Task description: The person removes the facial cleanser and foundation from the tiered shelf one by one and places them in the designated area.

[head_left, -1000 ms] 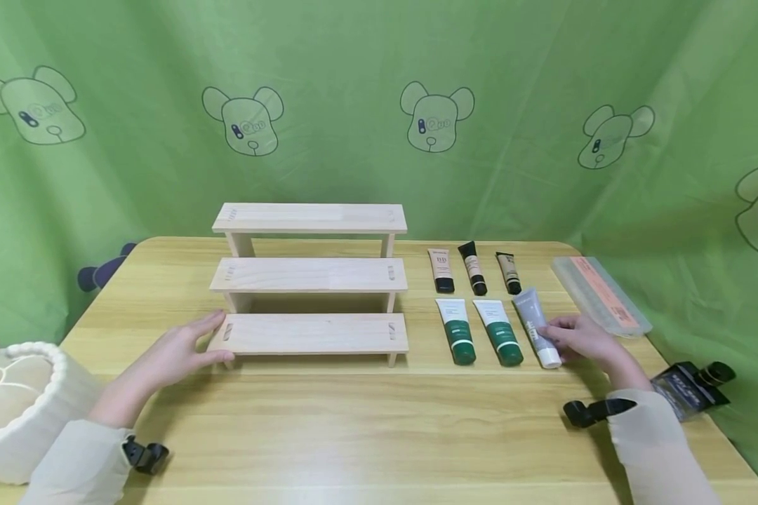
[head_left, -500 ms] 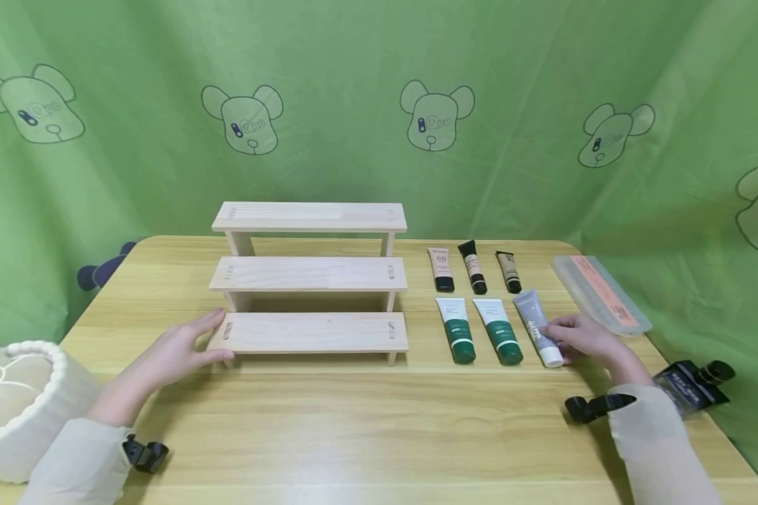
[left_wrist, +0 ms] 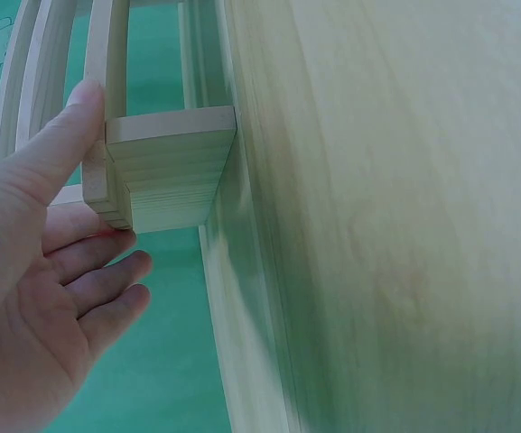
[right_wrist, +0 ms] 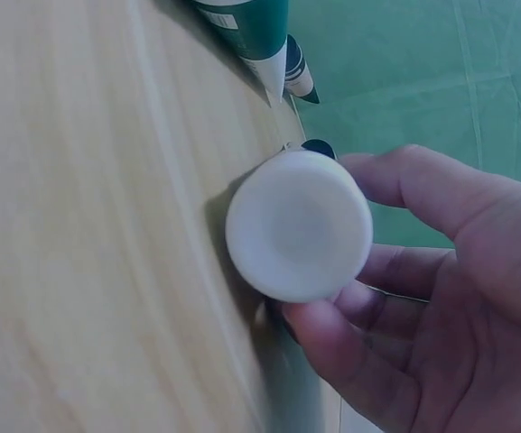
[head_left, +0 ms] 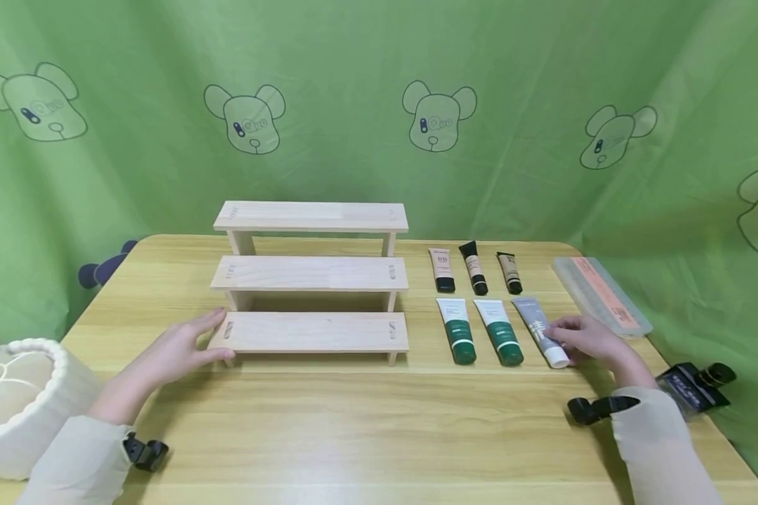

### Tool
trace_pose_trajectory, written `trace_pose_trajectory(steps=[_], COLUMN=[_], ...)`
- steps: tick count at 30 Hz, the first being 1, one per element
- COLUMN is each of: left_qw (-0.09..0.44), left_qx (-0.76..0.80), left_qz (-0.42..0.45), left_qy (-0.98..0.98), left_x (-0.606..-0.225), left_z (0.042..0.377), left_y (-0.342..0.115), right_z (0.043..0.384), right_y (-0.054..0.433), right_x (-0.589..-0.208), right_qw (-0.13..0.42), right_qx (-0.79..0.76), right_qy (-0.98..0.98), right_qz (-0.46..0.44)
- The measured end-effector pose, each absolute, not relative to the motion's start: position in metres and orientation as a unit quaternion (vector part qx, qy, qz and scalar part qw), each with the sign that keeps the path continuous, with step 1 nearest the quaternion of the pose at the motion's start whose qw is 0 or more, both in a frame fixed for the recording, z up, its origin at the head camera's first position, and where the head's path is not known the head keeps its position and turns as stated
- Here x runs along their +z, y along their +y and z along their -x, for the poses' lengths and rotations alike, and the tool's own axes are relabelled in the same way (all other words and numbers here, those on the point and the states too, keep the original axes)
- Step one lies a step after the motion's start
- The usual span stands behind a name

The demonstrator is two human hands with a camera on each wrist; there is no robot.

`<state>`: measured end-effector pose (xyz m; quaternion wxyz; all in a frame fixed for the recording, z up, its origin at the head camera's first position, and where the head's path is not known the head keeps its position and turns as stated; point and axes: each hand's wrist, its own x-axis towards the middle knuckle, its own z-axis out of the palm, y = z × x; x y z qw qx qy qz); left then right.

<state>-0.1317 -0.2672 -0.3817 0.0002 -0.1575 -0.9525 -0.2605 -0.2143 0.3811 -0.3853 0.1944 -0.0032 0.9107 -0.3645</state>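
At the right of the head view, my right hand [head_left: 589, 342] pinches a grey tube [head_left: 534, 318] with a white cap near its capped end. The round cap [right_wrist: 299, 225] faces the camera in the right wrist view and hides most of the tube behind it. My left hand [head_left: 178, 352] grips the left end of the lowest step of a three-step wooden display shelf [head_left: 316, 331]. The left wrist view has the thumb on one edge of that board and curled fingers at the other. Two white and green tubes [head_left: 457, 332] lie left of the grey one.
Three small tubes [head_left: 474, 269] lie in a row farther back. A clear flat case [head_left: 600, 294] and a black-capped bottle [head_left: 691, 386] lie along the right edge. A white fluffy basket [head_left: 57, 414] stands front left. Green cloth [head_left: 354, 91] hangs behind the table.
The grey tube has turned slightly: its capped end has shifted right with my right hand, and its far end sits a little nearer. My left hand stays on the shelf.
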Motion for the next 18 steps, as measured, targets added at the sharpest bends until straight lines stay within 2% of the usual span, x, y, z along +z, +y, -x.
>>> trace_pose_trajectory(steps=[9,18], left_qw=[0.000,0.001], left_qx=[-0.259,-0.260], left_qz=[0.161,0.162], left_qy=[-0.952,-0.952], left_x=[-0.382,-0.383], left_z=[0.133,0.132], left_y=[-0.267,-0.268], right_z=[0.212,0.219], right_y=[0.383,0.378], right_x=[-0.379,-0.356], right_qw=[0.193,0.160], right_qx=[-0.371,-0.372], right_qy=[0.908,0.914], right_qz=[0.008,0.035])
